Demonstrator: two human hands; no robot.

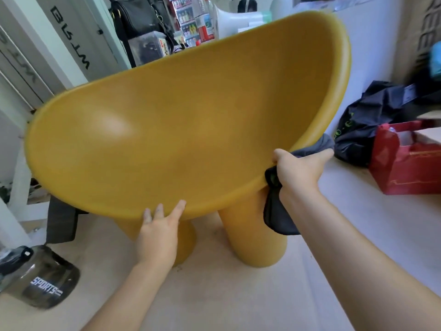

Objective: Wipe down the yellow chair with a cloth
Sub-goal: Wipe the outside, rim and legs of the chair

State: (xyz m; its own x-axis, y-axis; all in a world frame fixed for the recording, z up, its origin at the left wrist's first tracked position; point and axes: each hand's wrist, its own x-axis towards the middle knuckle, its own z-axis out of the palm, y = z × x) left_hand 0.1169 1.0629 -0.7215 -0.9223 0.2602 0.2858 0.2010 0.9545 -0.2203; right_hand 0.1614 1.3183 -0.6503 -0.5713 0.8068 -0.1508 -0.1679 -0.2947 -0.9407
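Observation:
The yellow chair (181,120) fills the middle of the head view, a wide curved plastic shell on thick round legs. My left hand (157,232) rests on the front rim with straight fingers. My right hand (300,170) presses a dark grey cloth (278,211) against the right side of the rim. Its thumb hooks over the rim and its fingers reach behind the edge. Part of the cloth hangs below my wrist and part bunches behind the rim; the fingertips are hidden there.
A dark sports water jug (40,280) lies on the floor at lower left. A red gift bag (405,161) and a black plastic bag (372,115) sit to the right. White shelving (19,149) stands at left, with a black handbag (138,17) and clutter behind the chair.

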